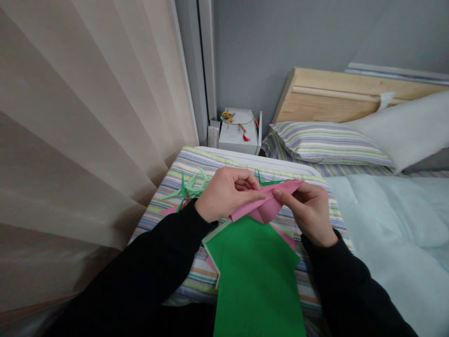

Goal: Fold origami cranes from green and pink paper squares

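Observation:
A partly folded sheet of pink paper is held up between my two hands. My left hand pinches its left part between thumb and fingers. At the right end, my right hand grips it with the thumb on top and the fingers behind. Just below lies a stack of green paper, with pink corners sticking out from under it. Several green folded paper shapes with pointed ends sit to the left of my left hand, and another dark green one shows partly behind the pink paper.
A striped cloth covers the small table under the papers. Behind it stands a white bedside cabinet with a round fan on top. The bed with pillows is on the right, a pale curtain on the left.

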A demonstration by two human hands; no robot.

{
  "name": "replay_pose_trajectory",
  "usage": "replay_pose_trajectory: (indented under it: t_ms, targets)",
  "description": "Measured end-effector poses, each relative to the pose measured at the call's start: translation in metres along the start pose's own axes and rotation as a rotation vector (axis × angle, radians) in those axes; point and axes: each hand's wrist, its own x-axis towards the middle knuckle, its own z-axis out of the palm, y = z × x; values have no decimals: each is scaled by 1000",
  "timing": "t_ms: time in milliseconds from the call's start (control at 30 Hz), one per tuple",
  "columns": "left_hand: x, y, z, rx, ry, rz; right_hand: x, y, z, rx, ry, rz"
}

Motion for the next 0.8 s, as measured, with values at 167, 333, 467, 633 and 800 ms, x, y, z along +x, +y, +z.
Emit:
replay_pose_trajectory:
  t_ms: [167, 333, 467, 633, 800]
  targets:
    - [-1, 1, 1, -17, -15, -7, -2, 0, 0, 15, -16, 21]
    - [-1, 2, 1, -42, -34, -32, -2, -1, 1, 14, -17, 18]
    - [-1, 3, 1, -55, -30, -62, -1, -2, 1, 15, -13, 13]
    - [-2, 4, 0, -73, -66, -110, -2, -3, 2, 19, 2, 12]
    - [-1, 3, 0, -37, -63, -70, -2, -1, 1, 31, 7, 15]
